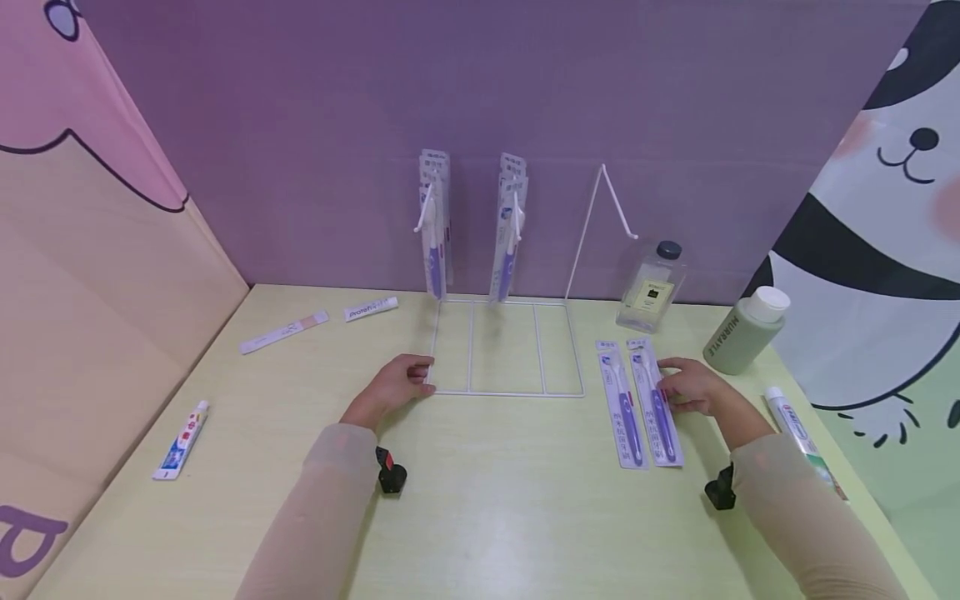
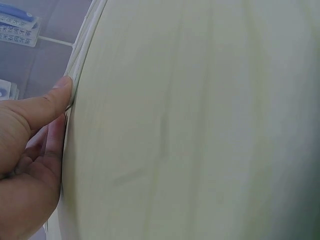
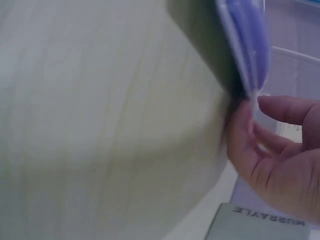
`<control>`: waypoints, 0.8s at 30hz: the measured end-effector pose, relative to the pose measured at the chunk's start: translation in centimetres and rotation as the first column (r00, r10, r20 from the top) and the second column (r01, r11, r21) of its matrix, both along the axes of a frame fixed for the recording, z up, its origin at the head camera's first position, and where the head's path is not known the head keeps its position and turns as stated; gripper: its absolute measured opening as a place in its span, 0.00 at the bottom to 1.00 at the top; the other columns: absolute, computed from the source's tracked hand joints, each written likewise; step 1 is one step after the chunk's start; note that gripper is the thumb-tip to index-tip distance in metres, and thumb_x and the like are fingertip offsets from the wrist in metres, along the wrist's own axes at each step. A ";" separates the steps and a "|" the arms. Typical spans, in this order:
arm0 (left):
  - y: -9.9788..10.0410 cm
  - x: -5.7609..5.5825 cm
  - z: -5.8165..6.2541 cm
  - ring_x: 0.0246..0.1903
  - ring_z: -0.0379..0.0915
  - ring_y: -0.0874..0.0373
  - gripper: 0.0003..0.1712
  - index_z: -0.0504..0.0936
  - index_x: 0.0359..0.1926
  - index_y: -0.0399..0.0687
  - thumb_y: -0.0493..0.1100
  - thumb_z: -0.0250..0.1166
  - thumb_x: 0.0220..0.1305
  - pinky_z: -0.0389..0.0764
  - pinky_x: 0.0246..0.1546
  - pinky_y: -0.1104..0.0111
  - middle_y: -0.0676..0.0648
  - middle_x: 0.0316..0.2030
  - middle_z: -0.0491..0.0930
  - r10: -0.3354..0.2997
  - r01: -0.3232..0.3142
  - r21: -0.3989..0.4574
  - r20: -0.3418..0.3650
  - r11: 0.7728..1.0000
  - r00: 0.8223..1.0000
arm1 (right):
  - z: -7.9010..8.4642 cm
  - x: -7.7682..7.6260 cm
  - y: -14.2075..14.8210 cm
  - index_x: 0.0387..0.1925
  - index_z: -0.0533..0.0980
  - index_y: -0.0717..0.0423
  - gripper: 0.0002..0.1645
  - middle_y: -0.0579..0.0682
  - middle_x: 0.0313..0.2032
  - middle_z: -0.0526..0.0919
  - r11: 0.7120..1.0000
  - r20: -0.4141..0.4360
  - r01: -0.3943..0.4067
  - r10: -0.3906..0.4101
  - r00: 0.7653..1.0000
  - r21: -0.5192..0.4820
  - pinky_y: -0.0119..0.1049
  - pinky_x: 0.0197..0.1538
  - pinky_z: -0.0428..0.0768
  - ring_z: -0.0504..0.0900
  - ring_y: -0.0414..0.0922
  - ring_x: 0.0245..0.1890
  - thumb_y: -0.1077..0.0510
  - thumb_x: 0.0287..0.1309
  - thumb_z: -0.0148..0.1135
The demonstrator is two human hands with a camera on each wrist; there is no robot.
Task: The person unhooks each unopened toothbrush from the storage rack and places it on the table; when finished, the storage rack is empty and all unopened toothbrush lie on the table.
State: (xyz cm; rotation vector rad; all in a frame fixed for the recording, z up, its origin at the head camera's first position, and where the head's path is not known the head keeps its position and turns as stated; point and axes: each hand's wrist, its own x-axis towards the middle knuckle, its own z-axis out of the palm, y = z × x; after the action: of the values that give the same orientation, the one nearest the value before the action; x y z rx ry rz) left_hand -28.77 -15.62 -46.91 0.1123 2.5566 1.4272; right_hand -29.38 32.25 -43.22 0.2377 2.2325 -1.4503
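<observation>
My left hand (image 1: 393,385) pinches the front left corner of a white wire rack (image 1: 517,393), thumb over the wire (image 2: 81,60) in the left wrist view. Two of the rack's hooks carry packaged toothbrushes, one bunch (image 1: 435,250) on the left and one (image 1: 507,250) in the middle; its right hook (image 1: 618,204) is bare. Right of the rack, two purple packaged toothbrushes lie side by side. My right hand (image 1: 688,387) pinches the right edge of the nearer package (image 1: 649,387), also seen in the right wrist view (image 3: 250,45). The other package (image 1: 618,400) lies just left of it.
A clear bottle with a dark cap (image 1: 649,292) and a green bottle with a white cap (image 1: 742,333) stand at the back right. A toothpaste tube (image 1: 798,429) lies beside my right forearm. On the left lie another tube (image 1: 182,442), a small tube (image 1: 371,309) and a slim packet (image 1: 283,333).
</observation>
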 end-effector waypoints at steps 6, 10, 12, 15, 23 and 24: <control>0.1 -0.1 -0.1 0.48 0.65 0.50 0.30 0.70 0.58 0.39 0.33 0.66 0.52 0.68 0.49 0.62 0.42 0.46 0.71 -0.001 0.001 0.011 0.001 1.000 1.000 | 1.9 -0.3 -1.8 0.62 0.54 0.70 0.31 0.68 0.47 0.67 0.954 -0.110 -0.063 0.099 0.989 0.293 0.41 0.34 0.79 0.70 0.57 0.45 0.63 0.60 0.50; 0.0 -0.2 -0.2 0.47 0.65 0.50 0.30 0.70 0.58 0.38 0.32 0.66 0.52 0.68 0.48 0.62 0.42 0.46 0.71 0.002 -0.002 0.012 0.001 1.000 1.000 | 3.9 -1.1 -5.1 0.61 0.60 0.66 0.27 0.67 0.48 0.70 0.926 -0.297 -0.096 0.214 0.931 0.366 0.42 0.36 0.78 0.74 0.58 0.43 0.62 0.61 0.51; 0.0 -0.2 -0.3 0.47 0.65 0.51 0.30 0.70 0.58 0.38 0.33 0.66 0.52 0.68 0.48 0.62 0.42 0.46 0.71 0.001 -0.001 0.005 -0.001 1.000 1.000 | 4.7 -1.7 -7.3 0.59 0.63 0.63 0.25 0.63 0.46 0.73 0.935 -0.391 -0.102 0.239 0.889 0.340 0.42 0.38 0.78 0.75 0.56 0.42 0.60 0.61 0.52; 0.0 -0.1 -0.3 0.48 0.65 0.51 0.30 0.69 0.58 0.38 0.33 0.66 0.53 0.68 0.49 0.62 0.42 0.46 0.71 -0.004 0.004 0.002 -0.002 1.000 1.000 | 6.0 -2.6 -10.7 0.57 0.66 0.60 0.22 0.58 0.44 0.75 0.961 -0.526 -0.102 0.229 0.819 0.259 0.42 0.41 0.76 0.75 0.53 0.44 0.60 0.61 0.54; 0.1 0.0 -0.3 0.47 0.65 0.51 0.30 0.69 0.58 0.38 0.33 0.66 0.53 0.68 0.49 0.62 0.42 0.46 0.71 0.002 -0.002 -0.003 -0.013 1.000 1.000 | 11.0 -5.5 -18.1 0.54 0.65 0.69 0.23 0.67 0.46 0.73 0.985 -0.746 -0.126 -0.001 0.666 -0.114 0.39 0.48 0.72 0.72 0.54 0.46 0.71 0.55 0.56; 0.0 0.0 -0.3 0.48 0.65 0.50 0.30 0.69 0.58 0.38 0.32 0.66 0.53 0.68 0.49 0.62 0.42 0.46 0.71 0.003 -0.003 -0.002 -0.012 1.000 1.000 | 11.1 -6.2 -18.6 0.54 0.65 0.68 0.24 0.66 0.45 0.73 0.982 -0.761 -0.126 -0.023 0.649 -0.138 0.38 0.47 0.72 0.73 0.53 0.46 0.70 0.55 0.56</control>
State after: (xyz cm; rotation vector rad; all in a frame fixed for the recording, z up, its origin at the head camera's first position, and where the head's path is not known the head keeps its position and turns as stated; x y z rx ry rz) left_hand -28.76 -15.57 -47.23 0.1176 2.5690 1.4296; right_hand -35.58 13.66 -32.10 -0.6290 2.6552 -1.9545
